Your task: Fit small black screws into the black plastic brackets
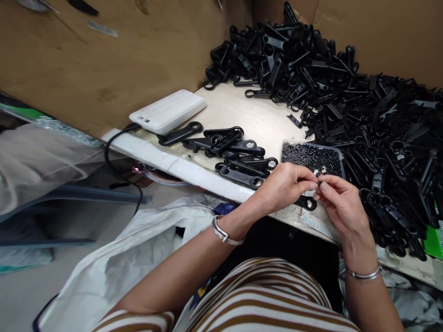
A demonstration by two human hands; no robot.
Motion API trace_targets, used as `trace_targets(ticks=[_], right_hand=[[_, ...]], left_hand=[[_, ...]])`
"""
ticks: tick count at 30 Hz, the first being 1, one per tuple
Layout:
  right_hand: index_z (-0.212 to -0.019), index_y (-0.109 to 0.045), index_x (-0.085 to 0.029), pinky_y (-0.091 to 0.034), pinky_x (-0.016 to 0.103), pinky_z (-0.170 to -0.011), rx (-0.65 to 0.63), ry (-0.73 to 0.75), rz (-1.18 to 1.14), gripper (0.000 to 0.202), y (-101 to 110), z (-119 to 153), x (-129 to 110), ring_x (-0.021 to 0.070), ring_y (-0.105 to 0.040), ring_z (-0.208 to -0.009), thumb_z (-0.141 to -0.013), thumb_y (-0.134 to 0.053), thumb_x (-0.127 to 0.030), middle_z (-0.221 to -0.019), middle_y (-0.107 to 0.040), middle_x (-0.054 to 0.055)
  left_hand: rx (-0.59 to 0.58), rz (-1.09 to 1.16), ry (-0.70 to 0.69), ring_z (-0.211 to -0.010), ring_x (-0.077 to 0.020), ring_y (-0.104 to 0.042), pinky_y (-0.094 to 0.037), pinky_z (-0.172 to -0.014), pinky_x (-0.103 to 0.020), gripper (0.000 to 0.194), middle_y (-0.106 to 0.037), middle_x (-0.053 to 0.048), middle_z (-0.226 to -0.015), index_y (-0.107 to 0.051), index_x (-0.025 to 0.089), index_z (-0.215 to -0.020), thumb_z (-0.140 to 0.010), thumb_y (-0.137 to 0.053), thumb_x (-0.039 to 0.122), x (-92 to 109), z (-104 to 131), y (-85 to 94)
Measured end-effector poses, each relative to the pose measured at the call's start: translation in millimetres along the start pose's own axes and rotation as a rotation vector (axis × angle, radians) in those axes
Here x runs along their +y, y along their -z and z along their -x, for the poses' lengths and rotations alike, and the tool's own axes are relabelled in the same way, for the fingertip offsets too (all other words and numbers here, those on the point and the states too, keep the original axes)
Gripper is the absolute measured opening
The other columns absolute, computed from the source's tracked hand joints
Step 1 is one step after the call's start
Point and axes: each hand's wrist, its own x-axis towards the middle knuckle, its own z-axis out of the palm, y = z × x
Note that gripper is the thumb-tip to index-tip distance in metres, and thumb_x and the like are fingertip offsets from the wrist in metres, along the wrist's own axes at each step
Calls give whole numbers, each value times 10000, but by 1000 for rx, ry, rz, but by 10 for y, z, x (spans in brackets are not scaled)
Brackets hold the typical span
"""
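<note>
My left hand [287, 186] and my right hand [344, 205] meet fingertip to fingertip over the table's front edge. Pinched between them is a small black part [319, 183], mostly hidden by the fingers, so its exact kind does not show. Just below lies a black plastic lever-shaped piece with a ring end [309, 203], partly covered by my left hand. Behind my hands stands a clear plastic box [342, 162] filled with tiny black parts. To the left of my left hand, several black lever-shaped pieces [238, 176] lie in a loose heap.
A large pile of black plastic pieces [277, 60] covers the back and right of the white table [258, 115]. A white power bank [169, 110] with a black cable [107, 154] sits at the left. Cardboard walls [155, 50] rise behind. White plastic sheeting [138, 249] hangs below.
</note>
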Motion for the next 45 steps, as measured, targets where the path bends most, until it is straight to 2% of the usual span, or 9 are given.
trace_targets(ticks=[13, 17, 30, 36, 40, 45], right_hand=[[-788, -757, -218, -560, 158, -582, -15, -45, -123, 173, 88, 26, 56, 75, -634, -578, -651, -855, -258, -702, -706, -3], [-790, -762, -210, -570, 163, -593, -23, -48, -134, 174, 100, 39, 60, 83, -649, -578, -647, -855, -244, -697, -716, 4], [-775, -752, -202, -559, 167, -606, -11, 41, -107, 167, 123, 100, 75, 81, -653, -611, -648, -858, -225, -745, -718, 3], [-796, -745, -213, -548, 171, -577, -16, 9, -149, 150, 149, 119, 99, 82, -623, -591, -677, -833, -232, -677, -684, -5], [-781, -741, -218, -555, 176, -567, -10, -3, -192, 128, 154, 128, 103, 82, -610, -593, -680, -820, -222, -679, -676, -10], [-845, -758, -218, -566, 180, -580, -8, -34, -233, 194, 178, 136, 129, 84, -610, -624, -669, -835, -242, -723, -691, 2]], left_hand=[[11, 52, 23, -703, -134, -646, -481, -628, -196, 139, -745, -36, -779, -760, 123, -838, -810, -625, 127, -26, 28, -43], [13, 48, 23, -668, -124, -627, -460, -586, -184, 139, -732, -33, -744, -759, 114, -836, -806, -623, 123, -19, 32, -53], [-9, 36, 0, -641, -115, -610, -428, -562, -186, 137, -710, -14, -704, -758, 133, -821, -812, -622, 129, -20, 35, -66], [-38, 21, 8, -621, -107, -597, -405, -557, -184, 129, -702, -6, -675, -758, 132, -804, -815, -630, 123, 10, 36, -64], [-44, 28, 6, -623, -107, -597, -414, -567, -184, 120, -709, -12, -684, -758, 122, -804, -817, -639, 126, 8, 41, -72], [-53, 31, 0, -668, -118, -635, -451, -616, -182, 120, -737, -17, -739, -760, 130, -826, -818, -640, 122, 12, 48, -89]])
